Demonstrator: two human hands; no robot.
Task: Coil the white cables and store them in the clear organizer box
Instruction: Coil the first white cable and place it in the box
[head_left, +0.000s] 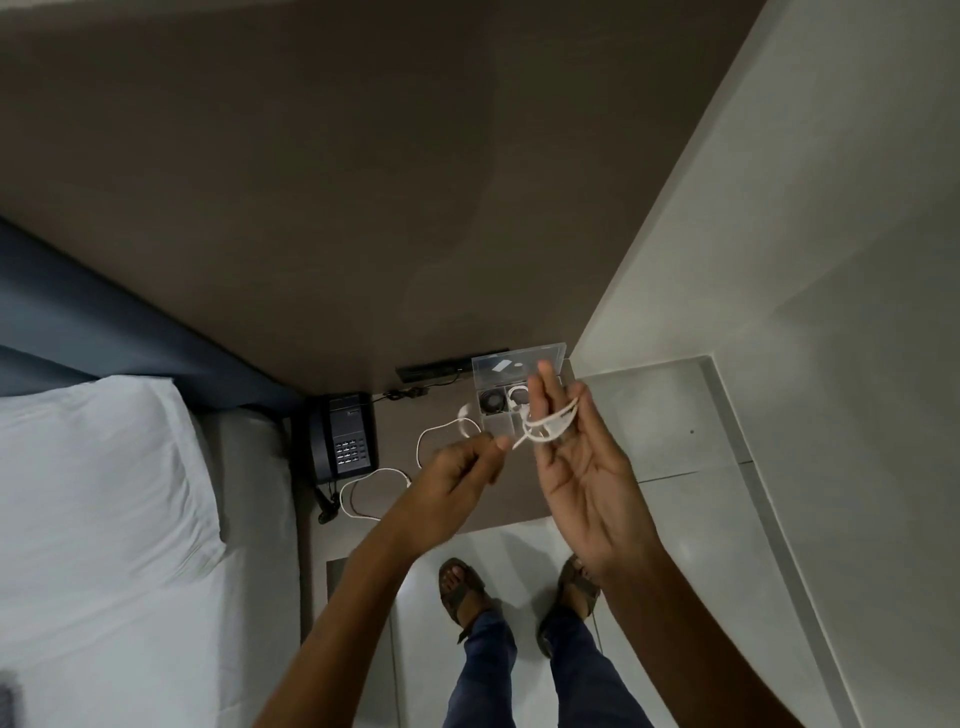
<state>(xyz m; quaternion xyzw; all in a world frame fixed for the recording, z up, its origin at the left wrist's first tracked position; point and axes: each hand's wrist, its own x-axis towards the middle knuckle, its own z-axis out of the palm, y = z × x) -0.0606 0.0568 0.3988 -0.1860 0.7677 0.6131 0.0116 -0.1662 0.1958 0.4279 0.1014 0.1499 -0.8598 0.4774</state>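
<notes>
White cable (550, 422) looped round right hand (582, 467) fingers (546, 395), left hand (457, 475) pinching it (taut)

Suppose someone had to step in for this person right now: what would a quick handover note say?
Right hand: open and upright, with white cable looped around its fingers.
Left hand: pinching the same cable's free run, feeding it toward the loops.
The rest of the cable trails loose across the bedside table, beside the black phone.
Clear organizer box: open at the table's back, a dark coil and a white coil already inside.
Left to do: finish winding this cable and put it in the box.
</notes>
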